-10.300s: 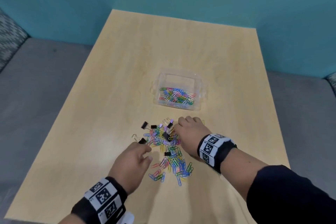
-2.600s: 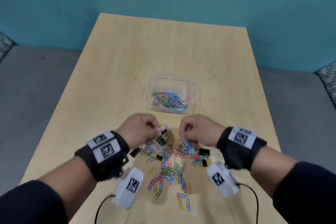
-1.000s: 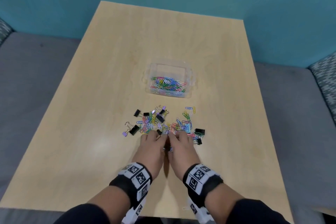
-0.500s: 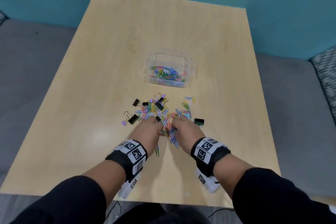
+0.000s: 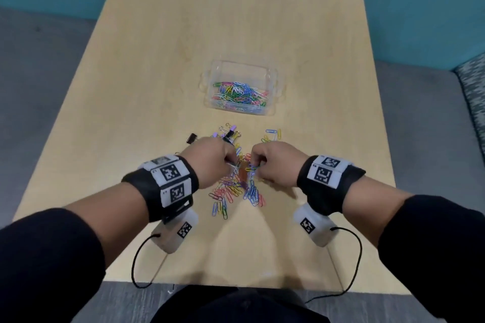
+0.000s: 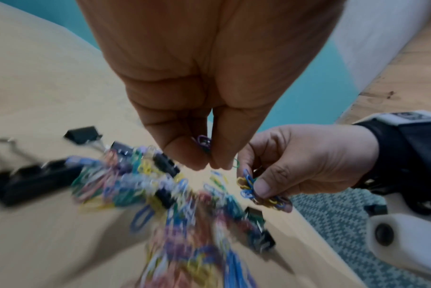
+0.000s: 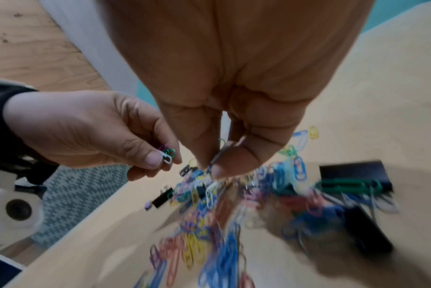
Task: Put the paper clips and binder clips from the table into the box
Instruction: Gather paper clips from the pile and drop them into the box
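A heap of coloured paper clips (image 5: 236, 189) mixed with black binder clips (image 5: 192, 137) lies on the wooden table, nearer to me than the clear plastic box (image 5: 240, 88). The box holds several paper clips. My left hand (image 5: 231, 162) hovers just above the heap and pinches a small bunch of paper clips (image 6: 203, 143). My right hand (image 5: 253, 166) is beside it, fingers curled round a bunch of blue and yellow paper clips (image 6: 249, 185). Both hands are raised slightly off the table (image 5: 157, 73).
More binder clips (image 7: 352, 173) lie at the right of the heap. A few loose paper clips (image 5: 273, 134) sit between heap and box. Cables (image 5: 136, 265) hang from the wrist cameras over the near table edge. Grey floor surrounds the table; a teal wall stands behind.
Both hands have closed on bunches of paper clips and lifted off the heap, moving slightly apart. The head view has tilted down and closer.
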The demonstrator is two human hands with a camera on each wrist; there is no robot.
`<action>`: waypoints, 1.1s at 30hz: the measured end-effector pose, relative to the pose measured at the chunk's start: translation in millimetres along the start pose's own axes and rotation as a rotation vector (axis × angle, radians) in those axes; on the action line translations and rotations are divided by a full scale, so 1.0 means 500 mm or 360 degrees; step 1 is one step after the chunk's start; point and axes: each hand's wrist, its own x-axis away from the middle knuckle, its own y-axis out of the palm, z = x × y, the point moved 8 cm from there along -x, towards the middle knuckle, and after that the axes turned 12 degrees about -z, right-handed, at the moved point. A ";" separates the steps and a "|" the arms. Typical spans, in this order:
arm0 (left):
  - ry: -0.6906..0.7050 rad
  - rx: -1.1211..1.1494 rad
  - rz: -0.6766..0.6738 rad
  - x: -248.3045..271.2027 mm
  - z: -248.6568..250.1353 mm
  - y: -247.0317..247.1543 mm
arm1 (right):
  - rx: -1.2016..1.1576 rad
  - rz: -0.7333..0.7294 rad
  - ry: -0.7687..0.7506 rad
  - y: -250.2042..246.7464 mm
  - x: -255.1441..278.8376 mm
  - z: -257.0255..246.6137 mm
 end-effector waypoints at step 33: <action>-0.0250 0.0839 0.0173 0.190 -0.192 0.095 | -0.0217 -0.0842 0.0192 0.302 0.205 0.139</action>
